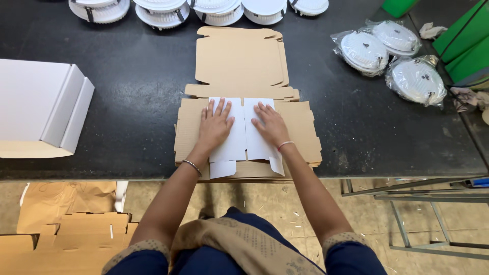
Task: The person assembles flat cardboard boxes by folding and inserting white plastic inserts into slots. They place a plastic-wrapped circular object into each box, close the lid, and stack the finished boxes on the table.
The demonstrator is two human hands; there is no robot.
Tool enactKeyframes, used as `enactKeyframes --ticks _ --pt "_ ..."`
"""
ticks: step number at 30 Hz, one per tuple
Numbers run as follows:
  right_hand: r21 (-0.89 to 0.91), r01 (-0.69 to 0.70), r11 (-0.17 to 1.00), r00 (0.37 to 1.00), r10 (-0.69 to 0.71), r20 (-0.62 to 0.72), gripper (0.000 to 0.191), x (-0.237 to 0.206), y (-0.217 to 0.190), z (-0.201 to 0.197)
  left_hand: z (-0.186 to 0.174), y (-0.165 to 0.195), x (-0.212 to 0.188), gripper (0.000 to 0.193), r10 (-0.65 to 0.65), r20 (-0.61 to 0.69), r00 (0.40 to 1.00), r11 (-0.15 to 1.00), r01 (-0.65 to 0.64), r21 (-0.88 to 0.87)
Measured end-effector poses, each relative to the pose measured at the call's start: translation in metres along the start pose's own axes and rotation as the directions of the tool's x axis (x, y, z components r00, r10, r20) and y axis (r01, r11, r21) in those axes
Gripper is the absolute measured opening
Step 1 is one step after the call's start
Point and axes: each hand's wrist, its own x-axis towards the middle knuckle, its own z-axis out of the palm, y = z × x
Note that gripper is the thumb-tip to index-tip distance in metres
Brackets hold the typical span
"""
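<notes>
Both hands are down flat on the cardboard here; the left hand point(214, 124) has its fingers spread and its palm pressed on the left white flap point(232, 144), gripping nothing, just pushing down; the right hand point(271, 125) does the same on the right white flap point(257, 137), fingers fanned out, nothing clenched. The two flaps meet in a seam between the hands, and they belong to a flat brown carton blank point(300, 130) that lies on top of a stack of similar blanks at the near edge of the black table point(137, 91); a small white tab pokes out toward the person just below the left wrist. Past the hands, another unfolded blank point(239, 58) lies further out on the table, touching the first one.

Around it: a row of round white lamp fittings point(163, 11) runs along the far edge; three more round fittings in clear plastic bags point(392, 53) sit off to the right, well apart from the hands; a white folded box point(38, 109) sits at the left end of the table; green crates point(466, 43) are at the far right; more brown cardboard sheets point(66, 231) are piled on the floor down left.
</notes>
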Motion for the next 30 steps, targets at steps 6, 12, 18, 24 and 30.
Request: enactKeyframes --ticks 6,12,18,24,30 --pt "0.492 -0.273 0.827 0.844 0.451 -0.290 0.034 0.017 0.017 -0.009 -0.008 -0.001 0.014 0.054 -0.383 -0.378 0.843 0.773 0.069 -0.630" --pt "0.987 -0.163 0.005 0.848 0.511 0.138 0.026 0.020 0.043 -0.017 -0.033 -0.020 0.033 0.038 -0.577 0.244 0.779 -0.183 0.167 -0.969" --pt "0.882 -0.195 0.428 0.794 0.597 -0.114 0.042 0.022 0.026 -0.008 -0.015 -0.018 0.041 0.036 -0.389 -0.464 0.796 0.748 -0.021 -0.663" --pt "0.065 -0.188 0.980 0.939 0.199 -0.280 0.051 0.018 0.011 0.002 -0.012 -0.009 0.033 0.047 -0.156 -0.176 0.972 0.969 0.116 -0.217" --pt "-0.287 -0.011 0.958 0.986 -0.037 -0.161 0.048 0.021 -0.004 -0.006 -0.023 0.006 0.016 0.035 0.063 -0.435 0.898 0.992 -0.106 -0.075"
